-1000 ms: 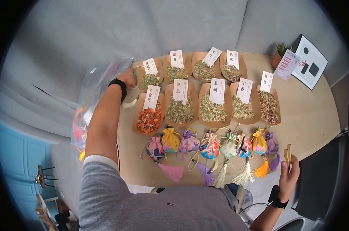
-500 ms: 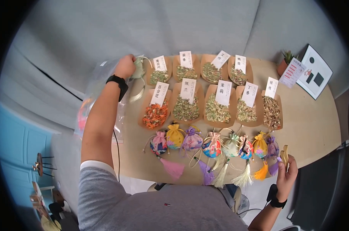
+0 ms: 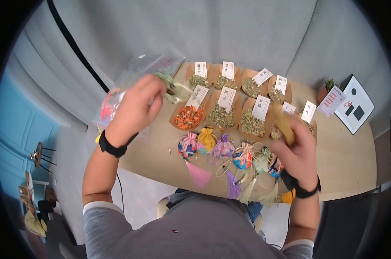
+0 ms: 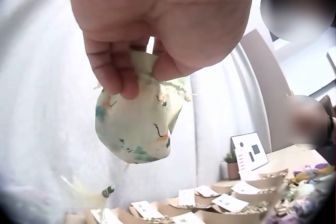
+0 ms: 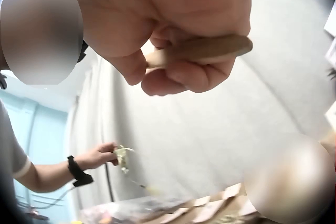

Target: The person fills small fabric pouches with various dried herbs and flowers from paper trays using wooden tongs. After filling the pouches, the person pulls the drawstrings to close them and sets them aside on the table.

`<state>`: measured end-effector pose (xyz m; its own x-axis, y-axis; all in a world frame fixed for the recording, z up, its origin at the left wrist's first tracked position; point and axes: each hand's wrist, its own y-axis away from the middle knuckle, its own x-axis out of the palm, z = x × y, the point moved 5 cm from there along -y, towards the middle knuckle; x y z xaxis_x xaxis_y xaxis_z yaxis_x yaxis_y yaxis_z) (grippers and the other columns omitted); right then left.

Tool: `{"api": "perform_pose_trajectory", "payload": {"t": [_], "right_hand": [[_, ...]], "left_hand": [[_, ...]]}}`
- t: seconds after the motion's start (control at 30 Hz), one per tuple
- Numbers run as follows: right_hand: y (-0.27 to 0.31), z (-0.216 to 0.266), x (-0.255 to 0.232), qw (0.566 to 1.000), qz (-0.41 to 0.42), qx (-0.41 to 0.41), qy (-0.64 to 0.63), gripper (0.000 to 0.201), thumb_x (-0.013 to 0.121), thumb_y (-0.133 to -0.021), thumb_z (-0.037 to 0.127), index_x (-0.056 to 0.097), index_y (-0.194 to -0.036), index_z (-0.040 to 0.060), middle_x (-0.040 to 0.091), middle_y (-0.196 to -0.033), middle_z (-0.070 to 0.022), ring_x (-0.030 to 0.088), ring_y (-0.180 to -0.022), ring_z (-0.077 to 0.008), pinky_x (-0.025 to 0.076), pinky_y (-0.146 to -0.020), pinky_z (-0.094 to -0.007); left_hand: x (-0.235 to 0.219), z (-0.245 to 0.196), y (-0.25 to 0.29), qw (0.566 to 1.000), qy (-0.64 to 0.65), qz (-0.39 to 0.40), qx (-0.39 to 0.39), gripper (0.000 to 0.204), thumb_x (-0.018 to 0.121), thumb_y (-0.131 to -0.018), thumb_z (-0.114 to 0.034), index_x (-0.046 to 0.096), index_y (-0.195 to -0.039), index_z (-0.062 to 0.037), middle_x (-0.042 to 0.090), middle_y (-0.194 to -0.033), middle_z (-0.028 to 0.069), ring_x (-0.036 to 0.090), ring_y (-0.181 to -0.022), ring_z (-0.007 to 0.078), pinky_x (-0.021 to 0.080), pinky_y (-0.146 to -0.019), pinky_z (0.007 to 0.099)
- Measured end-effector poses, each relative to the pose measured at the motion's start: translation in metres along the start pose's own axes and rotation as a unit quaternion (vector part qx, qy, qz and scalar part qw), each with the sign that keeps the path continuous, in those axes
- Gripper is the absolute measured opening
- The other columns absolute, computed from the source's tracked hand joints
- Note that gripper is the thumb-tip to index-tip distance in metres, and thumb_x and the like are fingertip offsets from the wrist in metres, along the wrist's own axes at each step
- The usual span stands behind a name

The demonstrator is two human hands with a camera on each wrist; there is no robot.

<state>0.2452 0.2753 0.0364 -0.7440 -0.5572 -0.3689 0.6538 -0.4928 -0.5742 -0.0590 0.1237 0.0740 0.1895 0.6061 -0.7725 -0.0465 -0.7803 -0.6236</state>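
My left hand [image 3: 137, 105] pinches a pale green drawstring pouch [image 4: 139, 121] by its gathered neck, above the back left of the table. The pouch has a printed pattern, and a pale tassel [image 4: 84, 192] hangs below it. In the head view the hand partly covers it. My right hand [image 3: 301, 151] grips a slim wooden tool [image 5: 210, 49] with a rounded end, over the right side of the table. Beneath that hand are paper trays of dried herbs and a row of tasselled pouches, including a yellow pouch [image 3: 207, 140] and a pink pouch [image 3: 188, 144].
Two rows of brown paper trays hold dried herbs with white name cards; one tray has orange petals [image 3: 189, 117]. A clear plastic bag [image 3: 154, 64] lies at the back left. At the right stand a potted plant [image 3: 322, 94], a printed card [image 3: 332, 101] and a framed board [image 3: 357, 105].
My left hand has drawn the green pouch back from the table's far left corner toward me. My right hand has come up and left from the right edge, with the wooden tool, over the table.
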Motion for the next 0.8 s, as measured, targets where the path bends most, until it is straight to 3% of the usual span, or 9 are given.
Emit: {"api": "perform_pose_trajectory", "payload": {"t": [0.07, 0.17, 0.23, 0.27, 0.4, 0.5, 0.57, 0.67, 0.8], "right_hand": [[-0.045, 0.031, 0.044, 0.995, 0.079, 0.047, -0.035, 0.038, 0.077, -0.081, 0.009, 0.063, -0.114, -0.0022, 0.063, -0.1, -0.0109, 0.061, -0.089, -0.0161, 0.049, -0.072, -0.03], [-0.078, 0.03, 0.101, 0.993, 0.119, -0.015, 0.008, 0.04, 0.078, -0.082, 0.016, 0.064, -0.114, -0.0019, 0.066, -0.102, -0.013, 0.065, -0.088, -0.0173, 0.051, -0.07, -0.0315], [-0.084, 0.011, 0.138, 0.964, 0.234, 0.104, -0.066, 0.039, 0.077, -0.084, 0.022, 0.065, -0.113, -0.0028, 0.069, -0.097, -0.0129, 0.067, -0.081, -0.0178, 0.052, -0.068, -0.0321], [-0.085, 0.01, 0.146, 0.965, 0.224, 0.11, -0.079, 0.035, 0.075, -0.085, 0.021, 0.065, -0.109, -0.003, 0.068, -0.084, -0.0094, 0.066, -0.075, -0.0169, 0.052, -0.067, -0.0315], [-0.095, 0.002, 0.164, 0.962, 0.203, 0.108, -0.151, 0.031, 0.074, -0.084, 0.018, 0.065, -0.104, -0.0034, 0.066, -0.079, -0.0086, 0.064, -0.07, -0.0167, 0.051, -0.065, -0.0323], [-0.11, -0.007, 0.174, 0.959, 0.216, 0.142, -0.111, 0.025, 0.072, -0.084, 0.016, 0.065, -0.099, -0.0026, 0.066, -0.079, -0.0086, 0.063, -0.069, -0.0163, 0.049, -0.063, -0.0332], [-0.118, -0.009, 0.183, 0.964, 0.247, 0.098, -0.032, 0.02, 0.07, -0.086, 0.015, 0.064, -0.095, -0.002, 0.065, -0.076, -0.0101, 0.062, -0.067, -0.0169, 0.048, -0.061, -0.0342], [-0.124, -0.023, 0.196, 0.966, 0.235, 0.1, -0.032, 0.018, 0.066, -0.088, 0.015, 0.063, -0.094, -0.0017, 0.063, -0.071, -0.0115, 0.061, -0.063, -0.0182, 0.047, -0.058, -0.0349], [-0.137, -0.032, 0.206, 0.976, 0.182, 0.11, -0.044, 0.017, 0.065, -0.089, 0.014, 0.063, -0.094, -0.002, 0.062, -0.068, -0.0119, 0.06, -0.06, -0.019, 0.046, -0.056, -0.0356]], "left_hand": [[-0.001, -0.026, 0.014, 1.0, -0.003, 0.003, 0.002, 0.02, 0.062, -0.081, 0.005, 0.06, -0.099, -0.004, 0.06, -0.1, 0.0137, 0.062, -0.085, 0.0342, 0.052, -0.071, 0.0401], [-0.007, -0.041, 0.031, 1.0, -0.021, 0.012, 0.015, 0.025, 0.066, -0.08, 0.004, 0.063, -0.103, -0.006, 0.061, -0.105, 0.0123, 0.064, -0.09, 0.0345, 0.054, -0.074, 0.0407], [-0.01, -0.04, 0.042, 1.0, -0.003, 0.0, -0.015, 0.025, 0.067, -0.08, 0.003, 0.062, -0.104, -0.0044, 0.061, -0.105, 0.0124, 0.064, -0.09, 0.0348, 0.054, -0.074, 0.0406], [-0.012, -0.038, 0.046, 1.0, -0.003, -0.013, -0.014, 0.029, 0.068, -0.081, 0.001, 0.062, -0.109, -0.0037, 0.061, -0.106, 0.0138, 0.064, -0.09, 0.0352, 0.054, -0.075, 0.0409], [-0.006, -0.026, 0.059, 0.996, 0.047, -0.031, -0.065, 0.035, 0.07, -0.081, -0.002, 0.061, -0.115, -0.0042, 0.062, -0.108, 0.0154, 0.064, -0.092, 0.0354, 0.054, -0.076, 0.0414], [0.008, -0.014, 0.061, 0.996, 0.058, -0.023, -0.061, 0.038, 0.072, -0.082, -0.005, 0.061, -0.118, -0.0042, 0.062, -0.109, 0.0164, 0.064, -0.093, 0.0353, 0.054, -0.077, 0.0423], [0.017, -0.005, 0.064, 0.997, 0.058, -0.033, -0.045, 0.039, 0.072, -0.082, -0.006, 0.061, -0.12, -0.0046, 0.06, -0.112, 0.0158, 0.062, -0.097, 0.0356, 0.053, -0.08, 0.0426], [0.029, 0.01, 0.066, 0.994, 0.097, 0.024, -0.05, 0.038, 0.076, -0.08, -0.003, 0.063, -0.115, -0.004, 0.059, -0.118, 0.0165, 0.062, -0.102, 0.034, 0.052, -0.088, 0.04], [0.031, 0.028, 0.077, 0.991, 0.13, 0.008, -0.045, 0.029, 0.073, -0.079, 0.001, 0.066, -0.106, -0.0045, 0.057, -0.122, 0.0162, 0.062, -0.102, 0.0335, 0.052, -0.088, 0.0396]]}}
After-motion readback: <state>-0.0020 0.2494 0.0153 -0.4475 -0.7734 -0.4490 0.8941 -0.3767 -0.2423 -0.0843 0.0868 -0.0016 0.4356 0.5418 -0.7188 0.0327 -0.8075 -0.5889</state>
